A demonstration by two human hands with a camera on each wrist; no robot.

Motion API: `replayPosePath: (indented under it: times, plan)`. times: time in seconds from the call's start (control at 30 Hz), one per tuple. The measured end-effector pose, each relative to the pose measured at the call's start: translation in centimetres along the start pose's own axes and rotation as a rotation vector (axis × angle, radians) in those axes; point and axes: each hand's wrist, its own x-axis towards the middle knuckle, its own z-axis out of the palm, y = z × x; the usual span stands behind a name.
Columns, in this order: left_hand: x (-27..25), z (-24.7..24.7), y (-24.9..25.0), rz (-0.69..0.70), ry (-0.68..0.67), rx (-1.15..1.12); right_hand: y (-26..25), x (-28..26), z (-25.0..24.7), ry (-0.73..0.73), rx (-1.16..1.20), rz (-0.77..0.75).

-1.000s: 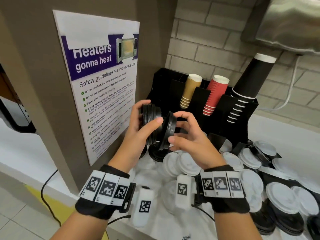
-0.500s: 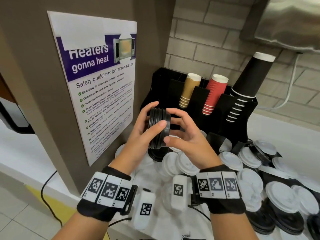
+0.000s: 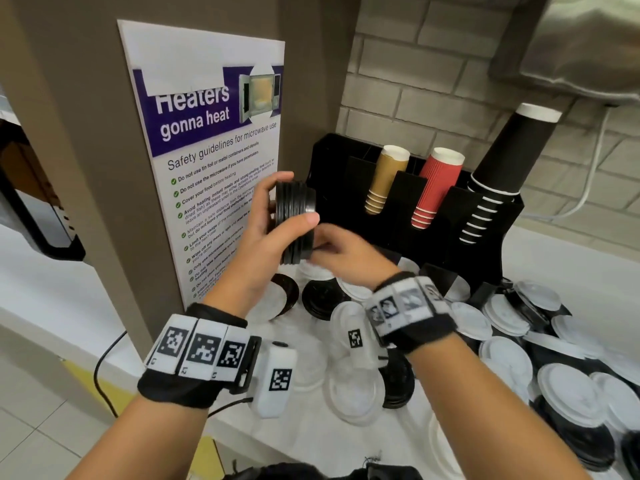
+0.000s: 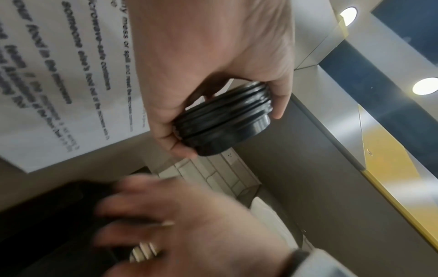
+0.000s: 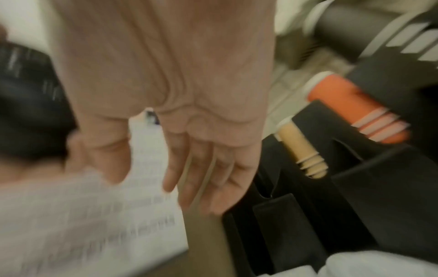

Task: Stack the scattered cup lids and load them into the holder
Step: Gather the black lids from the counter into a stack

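**Lid stack held beside the holder**

The left hand (image 3: 266, 233) grips the black lid stack (image 3: 295, 223) on edge, just left of the holder (image 3: 398, 206). The right hand (image 3: 343, 254), fingers relaxed, holds nothing below the stack. Loose lids (image 3: 507, 358) crowd the bench (image 3: 571, 268) before the holder.

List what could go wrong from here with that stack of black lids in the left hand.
1. The left hand alone holds the stack of black lids on edge, pinched at its rim; the right hand is open and empty, so a loosened grip could let lids splay or drop.
2. Loose white lids crowd the counter below; a reaching hand could knock them.
3. The holder sits close by the wall; the stack could catch its edge going in.
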Motion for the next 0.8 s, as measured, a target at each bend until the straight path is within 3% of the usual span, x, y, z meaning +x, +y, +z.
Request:
replayPosePath:
  times: [0.1, 0.17, 0.37, 0.47, 0.53, 0.67, 0.8]
  plan:
    - [0.4, -0.6, 0.5, 0.017, 0.015, 0.003, 0.0, 2.9, 3.5, -0.349, -0.500, -0.016]
    - [0.4, -0.9, 0.5, 0.026, 0.017, 0.012, 0.0, 4.4, 5.7, -0.418, -0.649, -0.028]
    - [0.1, -1.3, 0.3, 0.030, 0.014, 0.038, 0.6, 6.5, 9.3, -0.441, -0.859, -0.027]
    - [0.0, -1.9, 0.4, 0.023, 0.024, 0.024, 0.9, 7.2, 8.3, -0.474, -0.789, 0.021]
    - [-0.1, -2.3, 0.4, 0.018, 0.022, 0.016, 0.8, 7.9, 6.1, -0.403, -0.728, 0.082]
    - [-0.2, -2.3, 0.3, 0.015, 0.009, 0.008, 0.4, 7.7, 2.9, -0.224, -0.880, 0.133]
    - [-0.2, -2.4, 0.3, 0.007, 0.006, 0.033, 0.3, 7.0, 4.7, -0.341, -0.783, 0.062]
